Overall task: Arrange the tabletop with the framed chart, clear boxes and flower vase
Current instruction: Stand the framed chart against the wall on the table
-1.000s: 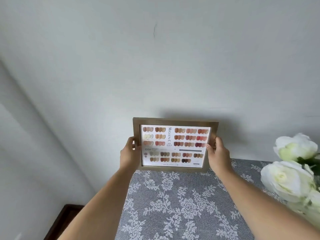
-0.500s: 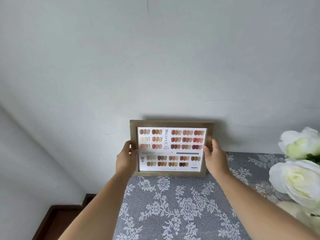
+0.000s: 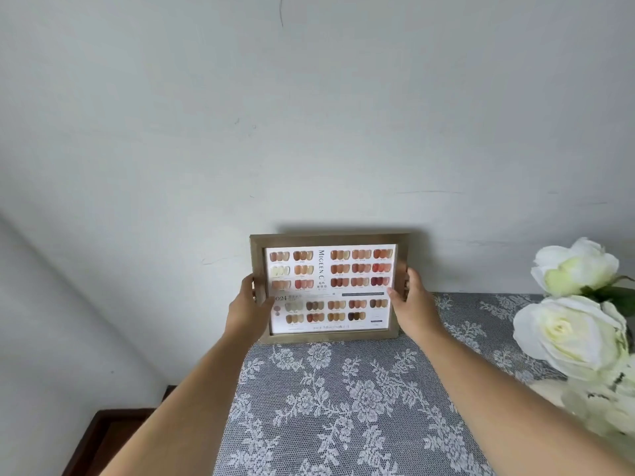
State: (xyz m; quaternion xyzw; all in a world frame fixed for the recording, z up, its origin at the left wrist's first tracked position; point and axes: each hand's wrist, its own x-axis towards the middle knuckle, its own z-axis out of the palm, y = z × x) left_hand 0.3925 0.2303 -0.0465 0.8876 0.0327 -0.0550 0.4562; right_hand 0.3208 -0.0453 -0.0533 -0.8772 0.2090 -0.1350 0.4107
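Lower than 1 second ago, the gold-brown wooden frame holding a nail-colour sample chart (image 3: 330, 286) now sits with its bottom edge on, or just above, the grey tablecloth with white lace flowers (image 3: 343, 407); contact cannot be told for sure. Its top edge is close to the pale wall (image 3: 309, 115), upright or tilted slightly back.

Both hands hold the frame. The left hand (image 3: 248, 312) clasps the left side rail, its thumb lying over the front edge of the chart and the other fingers hidden behind. The right hand (image 3: 412, 307) clasps the right side rail the same way, thumb on the front, fingertips wrapped round the outer edge. Between the 2 grips the chart shows rows of brown, orange and red swatches.

Well to the right of the right hand, apart from the frame, white artificial roses (image 3: 577, 304) with green leaves stand at the table's far-right side. Below the left forearm, a dark wooden edge (image 3: 103, 438) shows beside the table.
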